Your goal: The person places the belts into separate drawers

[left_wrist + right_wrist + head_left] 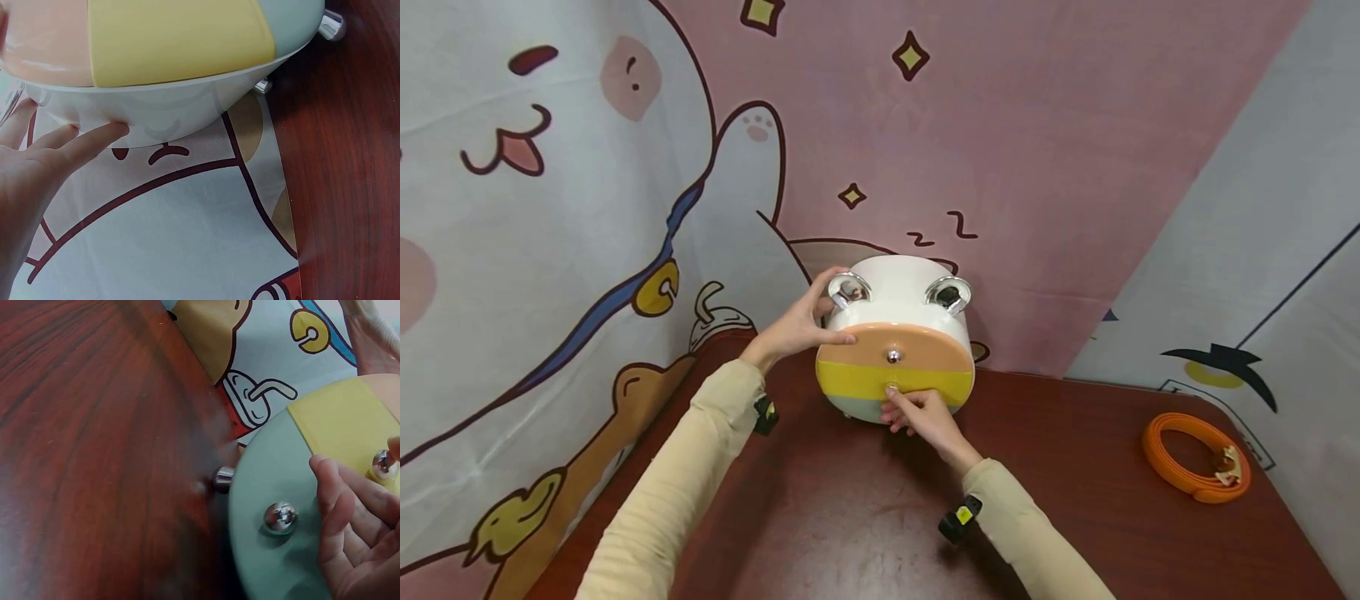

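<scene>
A rounded white drawer cabinet (pixel 898 292) with two silver ear-like rings on top stands against the back cloth. Its front has an orange drawer (pixel 932 354), a yellow drawer (pixel 850 379) and a green drawer (pixel 269 481), each with a round silver knob. My left hand (pixel 801 325) holds the cabinet's upper left side, thumb on the orange front and fingers along the white side wall. With thumb and forefinger my right hand (pixel 928 417) pinches the yellow drawer's knob (pixel 381 464), partly hidden by the thumb. The other right fingers curl loosely before the green front.
On the right of the dark red wooden table (pixel 835 517) lies a coiled orange strap (pixel 1176 483) with a pale metal fitting. Cartoon-printed cloth (pixel 1037 167) rises behind the table and along both sides. Short silver feet (pixel 223 479) support the cabinet.
</scene>
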Action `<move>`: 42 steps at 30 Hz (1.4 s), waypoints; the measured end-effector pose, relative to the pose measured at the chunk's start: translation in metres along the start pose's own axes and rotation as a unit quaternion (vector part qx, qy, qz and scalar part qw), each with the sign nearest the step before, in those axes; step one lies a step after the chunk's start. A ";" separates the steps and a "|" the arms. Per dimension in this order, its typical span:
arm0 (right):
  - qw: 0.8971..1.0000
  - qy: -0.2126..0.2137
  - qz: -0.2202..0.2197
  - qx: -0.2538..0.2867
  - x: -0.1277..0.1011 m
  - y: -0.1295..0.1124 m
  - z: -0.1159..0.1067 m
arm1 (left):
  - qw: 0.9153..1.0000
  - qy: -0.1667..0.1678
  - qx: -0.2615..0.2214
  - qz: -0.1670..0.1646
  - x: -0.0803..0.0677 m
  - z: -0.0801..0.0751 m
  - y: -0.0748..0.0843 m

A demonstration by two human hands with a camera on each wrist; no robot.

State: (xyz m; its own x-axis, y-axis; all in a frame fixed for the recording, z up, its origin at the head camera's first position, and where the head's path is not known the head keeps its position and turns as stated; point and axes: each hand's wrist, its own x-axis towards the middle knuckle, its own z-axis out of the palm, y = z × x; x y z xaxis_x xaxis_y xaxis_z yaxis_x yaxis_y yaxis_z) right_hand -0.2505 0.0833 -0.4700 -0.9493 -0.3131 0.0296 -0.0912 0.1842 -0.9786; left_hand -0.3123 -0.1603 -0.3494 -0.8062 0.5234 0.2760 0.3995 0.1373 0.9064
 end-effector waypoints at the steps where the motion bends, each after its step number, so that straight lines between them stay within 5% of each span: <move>1: 1.000 -0.004 -0.002 -0.004 -0.001 0.002 0.000 | 1.000 0.000 0.000 0.001 0.000 0.000 0.000; 12: 0.999 -0.010 -0.005 -0.033 -0.011 0.022 0.005 | 1.000 -0.001 -0.001 0.007 0.000 0.001 0.001; 28: 0.998 0.038 0.042 -0.036 -0.013 0.044 0.020 | 1.000 -0.002 -0.001 0.009 -0.001 0.001 0.003; 35: 0.995 0.075 0.061 -0.006 -0.010 0.043 0.028 | 0.997 0.015 0.070 0.006 -0.002 0.001 0.009; 42: 0.990 0.119 0.072 0.009 -0.008 0.041 0.032 | 0.997 0.010 0.079 0.018 0.001 0.001 0.008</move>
State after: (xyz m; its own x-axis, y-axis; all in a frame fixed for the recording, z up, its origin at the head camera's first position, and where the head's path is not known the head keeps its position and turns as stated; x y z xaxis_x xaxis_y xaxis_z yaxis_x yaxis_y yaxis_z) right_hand -0.2371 0.0636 -0.5169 -0.9963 -0.0565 -0.0647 0.0527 0.1933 -0.9797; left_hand -0.3096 -0.1581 -0.3423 -0.7978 0.5136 0.3158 0.4913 0.2502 0.8343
